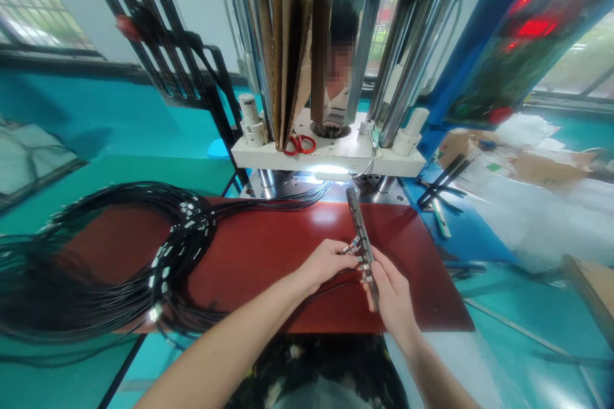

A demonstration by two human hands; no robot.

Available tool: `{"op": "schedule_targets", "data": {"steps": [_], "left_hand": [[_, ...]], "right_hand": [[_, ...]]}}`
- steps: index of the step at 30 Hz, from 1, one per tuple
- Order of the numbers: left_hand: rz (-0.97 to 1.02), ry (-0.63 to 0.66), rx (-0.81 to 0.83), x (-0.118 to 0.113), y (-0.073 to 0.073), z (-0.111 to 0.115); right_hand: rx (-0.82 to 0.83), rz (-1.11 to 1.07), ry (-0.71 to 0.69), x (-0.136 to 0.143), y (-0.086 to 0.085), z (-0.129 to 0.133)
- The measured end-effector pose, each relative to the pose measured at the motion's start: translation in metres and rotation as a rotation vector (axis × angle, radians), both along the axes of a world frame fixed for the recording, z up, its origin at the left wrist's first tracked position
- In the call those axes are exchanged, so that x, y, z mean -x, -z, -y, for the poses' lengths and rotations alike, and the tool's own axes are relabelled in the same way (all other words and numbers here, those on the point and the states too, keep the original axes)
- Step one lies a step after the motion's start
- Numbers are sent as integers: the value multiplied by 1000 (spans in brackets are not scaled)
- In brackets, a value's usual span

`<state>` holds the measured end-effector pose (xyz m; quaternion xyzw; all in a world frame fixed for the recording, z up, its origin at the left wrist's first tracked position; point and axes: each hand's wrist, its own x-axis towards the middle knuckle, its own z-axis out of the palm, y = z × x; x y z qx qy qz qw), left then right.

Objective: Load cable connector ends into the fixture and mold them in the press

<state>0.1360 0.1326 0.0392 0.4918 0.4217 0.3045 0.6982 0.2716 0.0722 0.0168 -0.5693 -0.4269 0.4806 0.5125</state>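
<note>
A long dark metal bar (361, 230) stands at a slant over the red-brown board, with several small shiny metal parts along its left side. My right hand (391, 287) is wrapped round the bar's lower part. On the left side of the bar, my left hand (330, 262) pinches small metal connectors (354, 245) against it. A thin dark cable trails to the left below my left hand. Behind the bar's upper end, a bundle of black cables (268, 201) runs into the lit gap of the press.
A large coil of black cables (163, 255) with white tags covers the left of the red-brown board (259, 249). Red-handled scissors (300, 144) and cardboard rest on the white press plate (330, 156). Plastic bags (537, 204) lie at right.
</note>
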Motion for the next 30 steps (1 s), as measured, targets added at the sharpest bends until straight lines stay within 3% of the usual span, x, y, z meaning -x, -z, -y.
{"op": "schedule_targets", "data": {"steps": [8,13,16,19,26,30], "left_hand": [[-39,9,-130,-2,4,0],[-48,-34,-173,5,-2,-2],[-80,-109,-103,12,-9,-8],[-69,-76,-4,16,-12,-15],[36,46,-15,15,-1,-15],[-38,-2,-39,9,3,-14]], "right_hand": [[6,154,-44,0,0,-2],[14,99,-28,2,-1,-1],[6,50,16,2,-1,-1],[19,8,60,2,1,-1],[12,-1,55,2,1,-2],[17,25,30,1,0,-1]]}}
